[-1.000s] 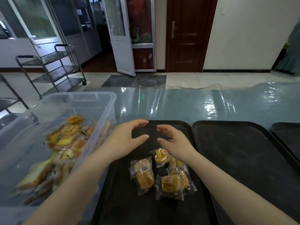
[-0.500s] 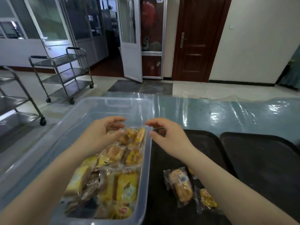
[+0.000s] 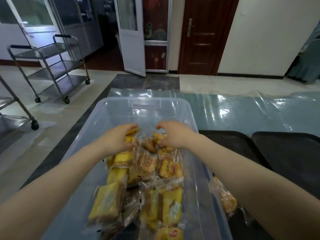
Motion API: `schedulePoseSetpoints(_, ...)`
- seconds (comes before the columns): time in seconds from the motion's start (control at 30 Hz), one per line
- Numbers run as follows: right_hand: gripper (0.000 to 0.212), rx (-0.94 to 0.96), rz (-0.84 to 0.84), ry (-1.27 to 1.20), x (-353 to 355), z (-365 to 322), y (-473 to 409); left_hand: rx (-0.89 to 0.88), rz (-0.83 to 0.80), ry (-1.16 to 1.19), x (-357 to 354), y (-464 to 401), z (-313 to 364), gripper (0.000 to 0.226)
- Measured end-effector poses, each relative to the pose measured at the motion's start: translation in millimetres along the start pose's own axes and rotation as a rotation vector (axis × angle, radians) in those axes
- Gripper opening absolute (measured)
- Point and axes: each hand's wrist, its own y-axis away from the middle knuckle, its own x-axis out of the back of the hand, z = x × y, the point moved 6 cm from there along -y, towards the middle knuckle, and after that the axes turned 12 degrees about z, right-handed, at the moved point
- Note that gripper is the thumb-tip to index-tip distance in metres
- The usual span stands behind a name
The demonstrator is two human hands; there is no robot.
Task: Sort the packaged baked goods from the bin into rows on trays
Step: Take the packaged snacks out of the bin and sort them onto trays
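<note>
Both of your hands are down inside the clear plastic storage bin, at the far end of the heap of yellow and golden baked goods in clear wrappers. Your left hand has its fingers curled over a small yellow wrapped cake at the far left of the heap and appears to grasp it. Your right hand is curled over the small golden wrapped buns just beside it; the thumb and fingertips look closed on the wrapping, though the palm hides how firm that hold is.

The relation that matters now is sideways: the black rectangular tray lies to the right of the bin, its near-left part hidden behind the bin wall and your right forearm. One wrapped golden bun lies on it, close against the bin's right wall. A second black tray sits further right on the glossy blue-green surface.

Your right hand is the nearer one to the tray; your left has to cross the whole width of the bin. The heap runs long from near to far, so most packets lie nearer to you than your hands do. In my judgement you lift clear of the right wall, then swing right.
</note>
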Motion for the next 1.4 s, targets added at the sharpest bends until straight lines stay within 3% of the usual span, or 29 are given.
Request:
schedulePoseSetpoints(0.13,0.065,-0.057,-0.109,0.231,-30.4,11.8,-30.3,-0.061,-0.100,-0.173,-40.8,-21.0,-20.4,0.092)
schedulePoseSetpoints(0.23,0.077,-0.069,-0.240,0.449,-51.7,19.5,-39.5,0.098,-0.255,-0.222,-79.0,-25.1,-29.7,0.113)
schedulePoseSetpoints(0.33,0.094,-0.088,-0.332,0.542,-68.2,26.6,-44.9,0.221,-0.378,-0.274,-115.5,-17.0,-35.2,0.117)
schedulePoseSetpoints(0.47,0.129,-0.106,-0.467,0.595,-100.0,32.7,-36.8,0.215,-0.373,-0.389,-131.1,-11.5,-43.1,0.107)
schedulePoseSetpoints(0.57,0.138,-0.122,-0.511,0.612,-120.8,33.5,-29.3,0.223,-0.382,-0.414,-132.5,-13.9,-48.1,0.118)
schedulePoseSetpoints(0.7,0.143,-0.129,-0.511,0.631,-125.9,31.9,-26.6,0.157,-0.318,-0.380,-131.2,-16.2,-45.5,0.111)
schedulePoseSetpoints(0.83,0.137,-0.126,-0.459,0.637,-127.6,29.4,-23.0,0.113,-0.272,-0.348,-126.0,-17.0,-42.6,0.096)
schedulePoseSetpoints(1.0,0.107,-0.132,-0.372,0.584,-126.2,27.2,-18.9,0.043,-0.214,-0.345,-119.2,-18.0,-32.9,0.070)
schedulePoseSetpoints(1.17,0.044,-0.118,-0.118,0.425,-119.7,13.3,-16.8,0.013,-0.194,-0.303,-115.9,-18.1,-22.5,0.051)
schedulePoseSetpoints(1.27,0.037,-0.144,-0.072,0.378,-113.7,8.6,-17.6,0.013,-0.158,-0.239,-104.6,-19.4,-18.3,0.039)
schedulePoseSetpoints(1.4,0.044,-0.165,0.040,0.270,-85.4,1.4,-28.8,0.068,-0.035,-0.114,-65.1,-27.0,-17.4,0.033)
